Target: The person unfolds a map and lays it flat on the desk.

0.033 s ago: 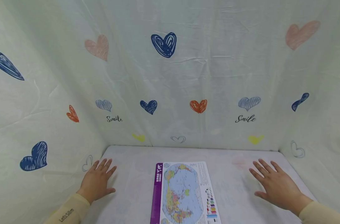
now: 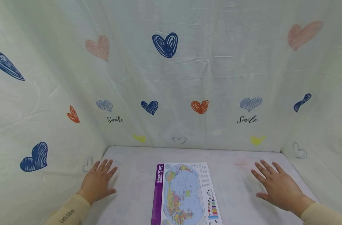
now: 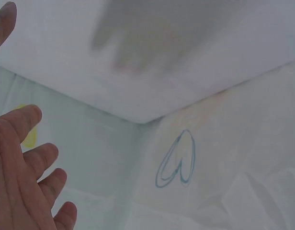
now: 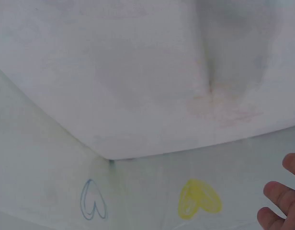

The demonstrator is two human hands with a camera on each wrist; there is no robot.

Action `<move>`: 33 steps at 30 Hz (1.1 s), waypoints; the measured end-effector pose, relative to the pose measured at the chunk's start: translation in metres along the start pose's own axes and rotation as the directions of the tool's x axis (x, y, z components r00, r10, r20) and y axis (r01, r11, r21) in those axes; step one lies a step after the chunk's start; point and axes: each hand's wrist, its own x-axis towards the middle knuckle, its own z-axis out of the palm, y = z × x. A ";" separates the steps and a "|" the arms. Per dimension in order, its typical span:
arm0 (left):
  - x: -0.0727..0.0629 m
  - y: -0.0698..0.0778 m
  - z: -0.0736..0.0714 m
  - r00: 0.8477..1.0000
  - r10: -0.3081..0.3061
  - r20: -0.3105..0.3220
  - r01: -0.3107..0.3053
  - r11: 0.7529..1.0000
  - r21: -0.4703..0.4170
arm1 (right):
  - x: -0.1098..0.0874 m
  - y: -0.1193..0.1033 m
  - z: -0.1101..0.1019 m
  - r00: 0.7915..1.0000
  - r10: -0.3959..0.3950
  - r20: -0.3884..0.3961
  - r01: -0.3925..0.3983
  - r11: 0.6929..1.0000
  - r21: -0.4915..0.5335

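Observation:
A world map sheet [image 2: 183,193] with a purple band down its left side lies flat on the white table [image 2: 131,187], its near end cut off by the bottom of the head view. My left hand [image 2: 97,182] is held over the table to the left of the map, fingers spread and holding nothing. On the other side, my right hand [image 2: 282,189] is spread palm down, apart from the map. Shadows under both hands show on the table in the wrist views. Only some fingers [image 4: 281,196] of the right hand appear in the right wrist view.
Pale curtains [image 2: 182,81] printed with hearts and the word "Smile" stand behind the table and along both sides. A faint pinkish smudge [image 2: 240,163] marks the tabletop near the back right.

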 end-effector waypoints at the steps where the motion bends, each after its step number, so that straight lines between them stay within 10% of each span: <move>1: 0.000 0.000 0.000 1.000 0.000 -0.001 0.000 1.000 -0.001 | 0.000 0.000 0.000 1.000 0.003 -0.004 -0.003 1.000 -0.003; 6: 0.003 0.006 0.002 1.000 -0.007 0.013 0.007 0.999 -0.042 | 0.001 -0.003 0.002 0.999 0.042 0.018 -0.043 0.999 0.025; 11: 0.010 0.034 0.007 0.995 -0.052 0.080 0.067 0.977 -0.200 | 0.018 -0.029 0.001 0.988 0.124 0.095 -0.145 0.953 0.265; 17: 0.029 0.105 0.011 0.982 -0.051 0.181 0.130 0.880 -0.456 | 0.055 -0.092 0.006 0.972 0.133 0.191 -0.215 0.830 0.515; 24: 0.038 0.164 0.009 0.996 0.027 0.089 0.034 0.789 -0.613 | 0.078 -0.147 0.009 0.982 0.086 0.167 -0.171 0.775 0.608; 29: 0.042 0.166 0.010 0.994 -0.046 0.096 0.103 0.648 -0.755 | 0.078 -0.155 0.010 0.965 0.174 0.194 -0.258 0.736 0.626; 33: 0.045 0.160 0.016 0.986 -0.100 0.136 0.167 0.479 -0.862 | 0.077 -0.155 0.014 0.966 0.200 0.163 -0.254 0.632 0.732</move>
